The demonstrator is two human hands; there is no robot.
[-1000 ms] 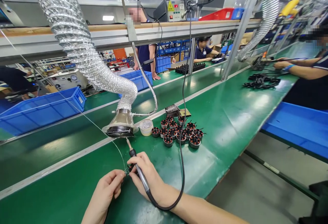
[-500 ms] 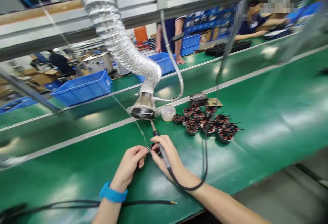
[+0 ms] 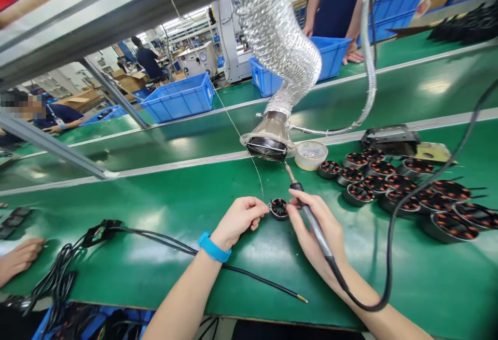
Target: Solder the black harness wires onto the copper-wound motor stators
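Note:
My left hand (image 3: pixel 239 215), with a blue band at its wrist, is closed in a pinch on a thin solder wire (image 3: pixel 256 166) that hangs down from above. Its fingertips are at the left side of a small round motor part (image 3: pixel 279 216) with a dark ring and copper-coloured windings. In my right hand (image 3: pixel 327 231) lies a soldering iron (image 3: pixel 317 230), its tip pointing up and away, apart from the motor part. The thumb and a finger of this hand reach the part's right side. A black cable trails from the iron's back end.
A fume hood (image 3: pixel 268 140) on a silver duct hangs just beyond my hands. A round tub (image 3: pixel 311 155) and several motor parts (image 3: pixel 360 194) stand to the right. Black cables (image 3: pixel 155 236) cross the green bench. Another person's hand (image 3: pixel 23 257) rests at the left.
My view has swung, so the hands and bench things appear farther right, and another person's hand and a cable bundle show at left. Both hands keep nearly the same grip around the motor part.

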